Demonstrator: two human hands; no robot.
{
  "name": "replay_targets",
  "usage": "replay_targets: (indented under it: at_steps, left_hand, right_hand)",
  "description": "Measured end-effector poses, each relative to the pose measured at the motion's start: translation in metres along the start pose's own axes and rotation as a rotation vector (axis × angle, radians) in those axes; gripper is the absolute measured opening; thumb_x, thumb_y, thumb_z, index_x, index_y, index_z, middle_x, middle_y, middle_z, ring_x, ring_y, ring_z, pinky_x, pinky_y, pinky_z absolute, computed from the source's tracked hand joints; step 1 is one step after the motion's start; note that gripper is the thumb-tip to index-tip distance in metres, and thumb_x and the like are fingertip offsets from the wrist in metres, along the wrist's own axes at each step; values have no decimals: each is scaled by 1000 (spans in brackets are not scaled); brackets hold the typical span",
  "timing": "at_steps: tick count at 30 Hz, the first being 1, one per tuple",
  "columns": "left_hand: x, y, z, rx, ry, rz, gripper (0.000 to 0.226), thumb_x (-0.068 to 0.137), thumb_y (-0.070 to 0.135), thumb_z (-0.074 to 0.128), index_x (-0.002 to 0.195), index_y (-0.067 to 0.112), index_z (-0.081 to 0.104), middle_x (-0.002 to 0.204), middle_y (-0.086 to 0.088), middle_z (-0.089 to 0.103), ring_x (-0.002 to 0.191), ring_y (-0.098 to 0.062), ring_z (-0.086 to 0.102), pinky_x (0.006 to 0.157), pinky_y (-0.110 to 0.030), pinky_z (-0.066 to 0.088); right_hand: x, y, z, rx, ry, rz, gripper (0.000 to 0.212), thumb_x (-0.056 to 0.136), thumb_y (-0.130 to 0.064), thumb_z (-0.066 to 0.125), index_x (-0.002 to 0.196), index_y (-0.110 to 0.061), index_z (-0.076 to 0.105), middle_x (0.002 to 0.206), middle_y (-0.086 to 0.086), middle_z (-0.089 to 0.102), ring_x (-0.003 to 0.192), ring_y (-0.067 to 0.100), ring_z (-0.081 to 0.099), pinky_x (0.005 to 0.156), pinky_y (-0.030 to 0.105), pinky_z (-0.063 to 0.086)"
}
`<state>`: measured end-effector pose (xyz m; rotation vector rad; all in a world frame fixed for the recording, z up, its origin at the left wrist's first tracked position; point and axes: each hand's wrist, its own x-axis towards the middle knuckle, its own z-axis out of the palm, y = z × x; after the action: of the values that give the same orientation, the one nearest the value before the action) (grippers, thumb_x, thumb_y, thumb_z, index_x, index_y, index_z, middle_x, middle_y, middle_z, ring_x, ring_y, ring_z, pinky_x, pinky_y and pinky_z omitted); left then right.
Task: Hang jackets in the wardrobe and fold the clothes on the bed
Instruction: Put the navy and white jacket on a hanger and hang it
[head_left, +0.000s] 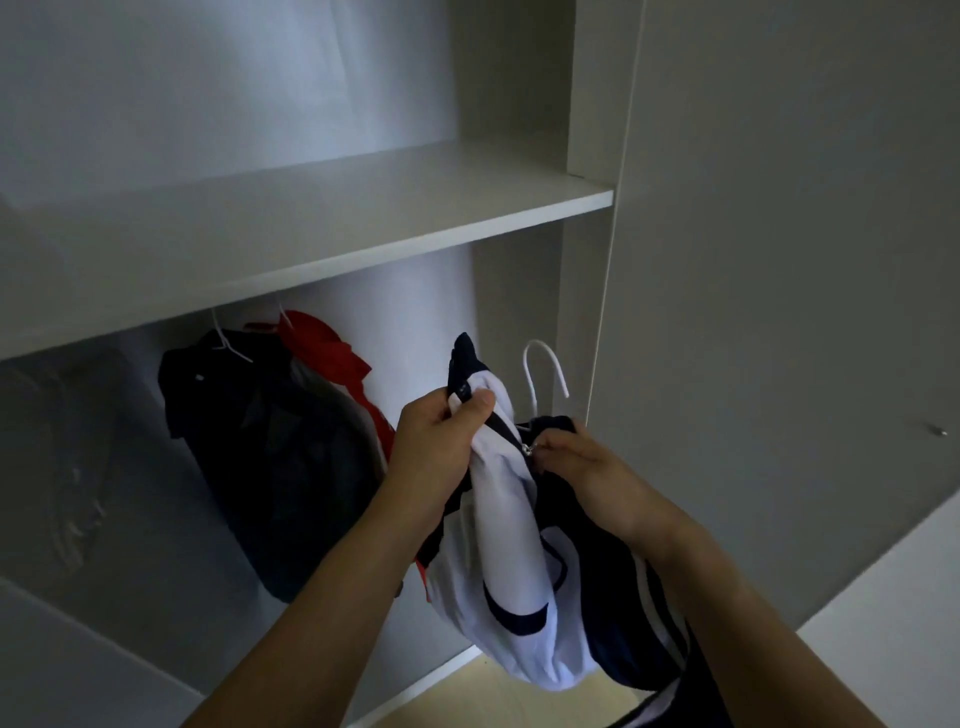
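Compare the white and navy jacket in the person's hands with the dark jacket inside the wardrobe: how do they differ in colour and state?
The white and navy jacket is mostly white; the dark jacket is dark all over. The white and navy jacket is gripped by the left hand and right hand, its hanger hook free; the dark jacket already hangs below the shelf. Both are on white hangers.

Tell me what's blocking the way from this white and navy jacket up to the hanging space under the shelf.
Nothing visible blocks it. The jacket, on its white hanger, sits right of the hung dark jacket, with open space above up to the shelf. The rail itself is hidden.
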<state>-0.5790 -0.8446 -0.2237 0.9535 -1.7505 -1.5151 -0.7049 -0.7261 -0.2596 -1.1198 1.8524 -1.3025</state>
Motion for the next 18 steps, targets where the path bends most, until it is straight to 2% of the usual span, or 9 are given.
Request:
replay_targets:
  at_steps: [3,5,7,9,12,15,16,18]
  left_hand:
    - [3,3,-4,45,-7,61,22,93,28,63,78,14,68,74,-2,71,77,-20,69,71,-35,53]
    - [6,3,-11,54,12,76,25,93,29,62,74,13,66,69,0,68,72,-18,68,68,-34,51]
    - [8,3,-21,74,37,79,27,93,30,61,74,10,64,67,-1,67,69,-18,66,65,-32,50]
    - [8,2,-28,92,54,84,29,93,29,60,73,8,62,63,2,62,62,-13,61,60,-28,46]
    - [3,-5,-42,176,91,85,31,94,30,57,77,4,61,64,-5,59,60,-18,56,58,-29,43]
    - [0,-18,-82,208,215,15,27,96,33,54,87,10,65,77,-7,64,72,-21,61,67,-33,48]
    - [0,-24,-99,282,249,-21,27,97,34,53,89,10,63,80,-6,64,74,-20,60,69,-34,49]
    - [3,-38,-123,674,302,-70,27,96,34,54,89,8,57,85,-8,61,77,-22,58,72,-37,50]
  right_hand:
    - [15,-10,12,176,40,97,24,91,-19,49,67,-14,47,72,3,45,67,13,44,72,33,36]
    - [22,-13,17,283,45,125,23,84,-29,51,69,-13,45,72,8,40,70,22,38,69,40,32]
    - [26,-14,21,342,12,94,23,83,-29,56,67,-14,51,71,10,45,70,23,41,68,39,34]
    - [31,-13,24,396,43,86,24,89,-20,59,66,-14,58,68,8,52,67,21,48,65,32,38]
    - [48,-10,18,335,260,109,33,93,-5,57,62,-13,64,65,4,60,66,17,57,65,26,44]
    - [60,-8,0,226,427,85,27,91,-2,60,66,-8,69,69,10,64,67,17,60,69,28,47]
    - [61,-10,-5,174,429,53,25,91,-1,60,68,-5,68,71,13,64,67,15,60,70,28,46]
    - [63,-17,-7,49,363,-20,22,91,-6,62,71,-7,69,82,18,62,70,12,59,71,24,46]
